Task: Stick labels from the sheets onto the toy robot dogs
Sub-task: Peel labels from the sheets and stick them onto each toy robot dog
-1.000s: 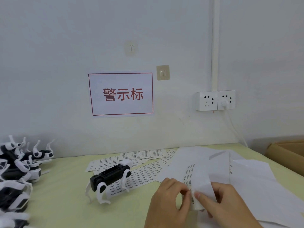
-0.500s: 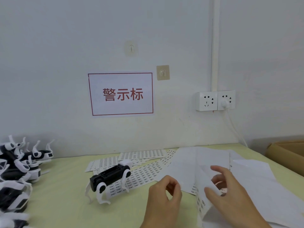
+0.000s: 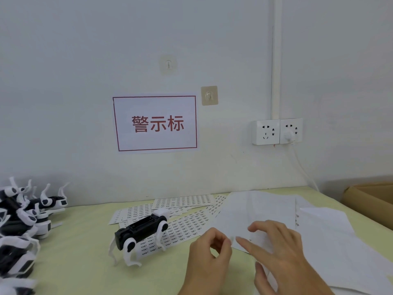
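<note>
head view, entry by entry from the fingertips out. left hand [image 3: 209, 255]: thumb and forefinger curled toward each other near the front edge of the tabletop [image 3: 85, 262], tips close; a small pale fleck seems to sit at the forefinger tip, likely a peeled label, but it is too small to confirm. right hand [image 3: 282, 252]: fingers straight and spread, lying over the near edge of the white backing sheets [image 3: 265, 207], holding nothing; contact with the paper cannot be told for certain.

label sheets [image 3: 187, 224]: several printed sheets fanned across the middle of the tabletop toward the back edge, partly covered on the right by the white backing sheets. toy robot dog [image 3: 140, 231]: black body, white legs, standing left of centre with its hind legs on the nearest label sheet, well apart from both hands. other toy robot dogs [image 3: 25, 218]: heaped at the left edge, legs tangled.

also present: red-bordered wall sign [image 3: 155, 123], double wall socket [image 3: 276, 131] with one plug in, cardboard box [image 3: 370, 199] at the right edge.

risks, as judgement: a label this small could fold on itself or cling to the fingertip while travelling to the dog; the dog stands light on thin legs and may tip or slide when pressed unless steadied; loose sheets may shift under the right hand.
</note>
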A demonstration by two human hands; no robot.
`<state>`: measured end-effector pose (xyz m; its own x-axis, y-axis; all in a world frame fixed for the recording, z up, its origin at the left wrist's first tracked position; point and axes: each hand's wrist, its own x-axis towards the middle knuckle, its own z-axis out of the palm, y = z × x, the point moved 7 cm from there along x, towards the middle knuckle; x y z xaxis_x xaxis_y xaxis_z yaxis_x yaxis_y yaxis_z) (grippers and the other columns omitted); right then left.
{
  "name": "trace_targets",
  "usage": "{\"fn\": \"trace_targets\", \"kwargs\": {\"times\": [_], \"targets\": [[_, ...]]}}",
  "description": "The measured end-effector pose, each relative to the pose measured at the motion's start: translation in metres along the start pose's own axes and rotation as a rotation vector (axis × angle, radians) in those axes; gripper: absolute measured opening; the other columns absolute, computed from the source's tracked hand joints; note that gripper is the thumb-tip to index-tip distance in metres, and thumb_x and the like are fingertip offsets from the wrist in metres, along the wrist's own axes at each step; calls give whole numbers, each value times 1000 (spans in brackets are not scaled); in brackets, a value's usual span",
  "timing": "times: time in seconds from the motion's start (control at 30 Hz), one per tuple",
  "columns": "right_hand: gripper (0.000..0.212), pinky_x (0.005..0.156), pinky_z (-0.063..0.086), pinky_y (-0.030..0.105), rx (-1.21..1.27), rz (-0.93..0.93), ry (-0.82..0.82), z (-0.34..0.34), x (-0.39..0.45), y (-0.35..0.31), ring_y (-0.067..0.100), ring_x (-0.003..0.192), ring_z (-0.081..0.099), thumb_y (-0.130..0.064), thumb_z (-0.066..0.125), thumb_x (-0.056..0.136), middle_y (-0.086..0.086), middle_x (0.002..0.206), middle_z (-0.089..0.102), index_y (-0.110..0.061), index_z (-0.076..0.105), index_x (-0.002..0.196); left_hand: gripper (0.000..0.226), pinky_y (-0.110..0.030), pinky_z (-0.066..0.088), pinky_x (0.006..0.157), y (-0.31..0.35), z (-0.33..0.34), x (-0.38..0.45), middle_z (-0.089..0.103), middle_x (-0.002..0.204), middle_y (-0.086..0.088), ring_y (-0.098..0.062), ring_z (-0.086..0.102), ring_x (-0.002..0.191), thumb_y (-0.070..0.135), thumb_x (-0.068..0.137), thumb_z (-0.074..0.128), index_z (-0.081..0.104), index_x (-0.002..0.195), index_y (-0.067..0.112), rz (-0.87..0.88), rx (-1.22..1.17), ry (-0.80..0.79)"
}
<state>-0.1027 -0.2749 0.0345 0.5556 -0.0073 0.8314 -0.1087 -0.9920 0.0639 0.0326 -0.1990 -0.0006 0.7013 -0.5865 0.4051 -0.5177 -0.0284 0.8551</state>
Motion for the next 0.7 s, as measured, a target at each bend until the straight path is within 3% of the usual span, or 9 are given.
{"fn": "trace_targets", "kwargs": {"times": [0.1,0.23,0.37,0.47,0.57,0.7], "targets": [[61,76,43,38,-52,-52,-35,7,-2,-3,19,103,49,-19,43,57,6,107,64,-26,78,107,17,-16,40,57,3,1,-2,69,73,-5,-12,64,72,11,89,65,63,73,14,27,-15,-25],[86,67,49,40,-75,-94,-107,16,-6,-4,18,105,48,-17,64,37,2,116,51,-29,62,123,15,-18,41,58,10,0,-4,68,70,-4,-15,65,73,6,90,63,66,76,11,69,-55,-41],[74,63,53,40,-77,-53,-93,16,-4,-2,16,103,48,-18,63,37,5,104,68,-25,77,109,20,-23,42,57,12,0,-6,67,66,3,-9,64,70,1,91,59,69,80,14,75,-89,-79],[62,64,54,40,1,-2,-38,8,-3,0,12,103,47,-14,65,41,5,102,69,-26,78,100,20,-17,40,58,14,1,-7,67,65,6,-5,62,70,2,90,60,68,84,19,77,-68,-86],[67,66,55,39,145,10,17,-1,-1,-1,8,103,47,-9,65,45,1,106,65,-36,66,106,23,-15,39,58,15,3,-9,71,70,5,-3,62,72,3,90,62,71,90,23,84,-71,-101],[70,73,53,33,215,-11,28,-4,-1,-3,5,105,46,-7,67,49,-10,113,52,-39,54,109,22,-17,39,57,17,4,-10,71,71,3,-5,62,71,2,89,62,71,81,20,111,-68,-124]]}}
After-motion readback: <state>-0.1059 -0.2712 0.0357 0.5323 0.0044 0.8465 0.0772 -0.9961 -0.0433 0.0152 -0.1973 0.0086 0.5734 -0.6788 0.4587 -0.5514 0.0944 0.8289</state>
